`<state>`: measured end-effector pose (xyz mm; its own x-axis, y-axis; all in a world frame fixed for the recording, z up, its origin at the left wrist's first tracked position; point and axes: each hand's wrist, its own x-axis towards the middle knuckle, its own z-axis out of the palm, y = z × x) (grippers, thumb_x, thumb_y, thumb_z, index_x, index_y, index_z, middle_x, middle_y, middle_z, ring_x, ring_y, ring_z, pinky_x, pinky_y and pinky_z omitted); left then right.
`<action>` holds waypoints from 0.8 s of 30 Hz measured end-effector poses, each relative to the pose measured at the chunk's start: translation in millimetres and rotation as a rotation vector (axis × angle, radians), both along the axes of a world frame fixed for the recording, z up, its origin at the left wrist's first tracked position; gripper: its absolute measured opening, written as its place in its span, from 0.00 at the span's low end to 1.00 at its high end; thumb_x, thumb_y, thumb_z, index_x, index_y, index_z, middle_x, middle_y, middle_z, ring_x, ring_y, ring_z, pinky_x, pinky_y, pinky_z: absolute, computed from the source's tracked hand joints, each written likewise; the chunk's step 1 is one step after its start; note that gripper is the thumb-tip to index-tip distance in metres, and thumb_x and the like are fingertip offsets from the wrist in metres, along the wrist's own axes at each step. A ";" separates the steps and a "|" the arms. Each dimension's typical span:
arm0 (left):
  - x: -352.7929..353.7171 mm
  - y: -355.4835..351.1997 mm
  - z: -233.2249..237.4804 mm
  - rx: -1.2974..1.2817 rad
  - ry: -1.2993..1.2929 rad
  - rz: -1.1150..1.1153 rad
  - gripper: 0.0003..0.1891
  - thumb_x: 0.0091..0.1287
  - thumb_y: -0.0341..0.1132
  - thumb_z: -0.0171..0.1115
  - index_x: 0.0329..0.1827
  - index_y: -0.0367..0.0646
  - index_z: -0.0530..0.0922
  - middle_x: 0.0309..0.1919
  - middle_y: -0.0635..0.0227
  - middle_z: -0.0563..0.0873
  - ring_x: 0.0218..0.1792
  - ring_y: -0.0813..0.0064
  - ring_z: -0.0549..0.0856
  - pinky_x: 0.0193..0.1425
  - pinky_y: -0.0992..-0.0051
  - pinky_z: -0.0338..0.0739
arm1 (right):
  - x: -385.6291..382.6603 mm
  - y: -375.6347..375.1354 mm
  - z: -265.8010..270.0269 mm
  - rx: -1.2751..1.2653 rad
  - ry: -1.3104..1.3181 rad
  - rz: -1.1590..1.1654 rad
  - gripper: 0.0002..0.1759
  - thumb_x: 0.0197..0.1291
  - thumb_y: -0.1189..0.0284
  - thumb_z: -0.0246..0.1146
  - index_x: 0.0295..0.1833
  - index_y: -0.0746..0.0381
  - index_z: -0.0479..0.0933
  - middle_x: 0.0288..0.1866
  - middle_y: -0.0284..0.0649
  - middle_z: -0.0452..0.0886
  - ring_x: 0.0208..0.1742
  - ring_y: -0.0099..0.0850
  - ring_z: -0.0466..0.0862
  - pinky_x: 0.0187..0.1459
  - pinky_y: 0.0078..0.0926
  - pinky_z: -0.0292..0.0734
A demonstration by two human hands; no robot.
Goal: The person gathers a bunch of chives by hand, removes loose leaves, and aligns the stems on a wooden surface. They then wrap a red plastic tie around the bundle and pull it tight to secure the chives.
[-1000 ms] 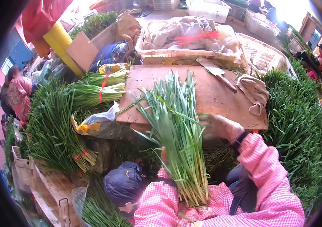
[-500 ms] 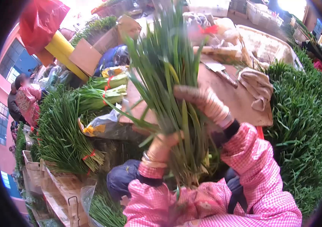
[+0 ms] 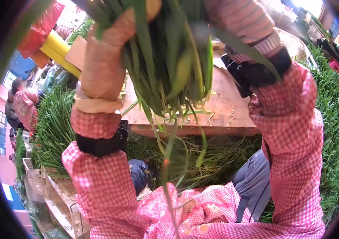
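Bunch (image 3: 165, 59) of long flat green leaves is way up now, filling 12 o'clock right in front of the camera. Half a second ago it stood lower, over the desk edge, and a second ago its cut ends were down in the lap. Both arms went up with it.

Left hand (image 3: 105, 51), in a tan knit glove, sits at 11 o'clock with its fingers (image 3: 126, 23) clamped round the bunch's side. Right hand (image 3: 243, 18), in a striped knit glove, presses on the bunch at 1 o'clock, but its fingers are blurred and cut by the top edge, so can't tell their grip.

Limp stringy leaf ends dangle toward the pink gingham sleeves (image 3: 97, 187) with black cuffs. Behind them is the flat, worn wooden desk (image 3: 225, 111) with leaf scraps on it; the knife and cloth from earlier are hidden now.

Farther out, there's a bushy heap (image 3: 329, 119) of greens at 3 o'clock and tied bundles (image 3: 52, 127) at 9 o'clock.
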<state>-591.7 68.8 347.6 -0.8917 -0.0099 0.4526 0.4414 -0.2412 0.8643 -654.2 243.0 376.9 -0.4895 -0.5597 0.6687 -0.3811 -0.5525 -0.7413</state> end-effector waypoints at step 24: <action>-12.0 -7.5 15.8 -0.639 -0.043 -0.379 0.34 0.49 0.41 0.75 0.58 0.38 0.72 0.56 0.65 0.77 0.56 0.74 0.75 0.63 0.73 0.69 | 7.4 -30.6 14.5 0.765 0.400 -0.743 0.16 0.54 0.60 0.64 0.41 0.62 0.82 0.34 0.37 0.85 0.34 0.30 0.83 0.42 0.22 0.78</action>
<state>-603.8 61.3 363.4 -0.7987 0.5551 0.2322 0.3909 0.1852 0.9016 -646.7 212.4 391.4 -0.6988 -0.5483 0.4594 -0.7100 0.4533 -0.5389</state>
